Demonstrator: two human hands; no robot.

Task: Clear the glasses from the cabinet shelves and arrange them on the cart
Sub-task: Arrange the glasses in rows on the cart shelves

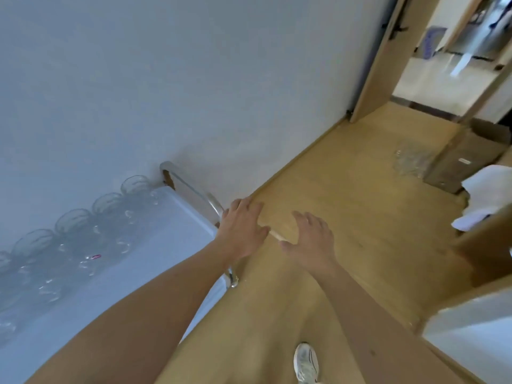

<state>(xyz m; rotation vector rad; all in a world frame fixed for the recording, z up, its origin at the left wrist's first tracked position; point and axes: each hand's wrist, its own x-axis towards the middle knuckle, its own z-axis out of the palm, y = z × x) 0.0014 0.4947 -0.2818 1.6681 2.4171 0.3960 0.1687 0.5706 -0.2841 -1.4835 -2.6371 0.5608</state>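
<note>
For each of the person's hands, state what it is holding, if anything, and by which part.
Nothing is held. The left hand is open above the cart's metal handle; the right hand is open in mid-air.

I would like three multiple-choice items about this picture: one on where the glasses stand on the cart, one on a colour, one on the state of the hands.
1. Where on the cart do the glasses stand?
A. Along the side next to the wall
B. At the handle end
C. In the middle only

2. What colour is the cart's top?
A. Red
B. Pale, whitish-blue
C. Black

3. How are the left hand and the right hand?
A. Each grips a glass
B. Both are fists
C. Both open, holding nothing

Key: 1 A, the glasses line the wall side. 2 B, the surface looks pale. 3 C, the fingers are spread and no glass is in them.
</note>
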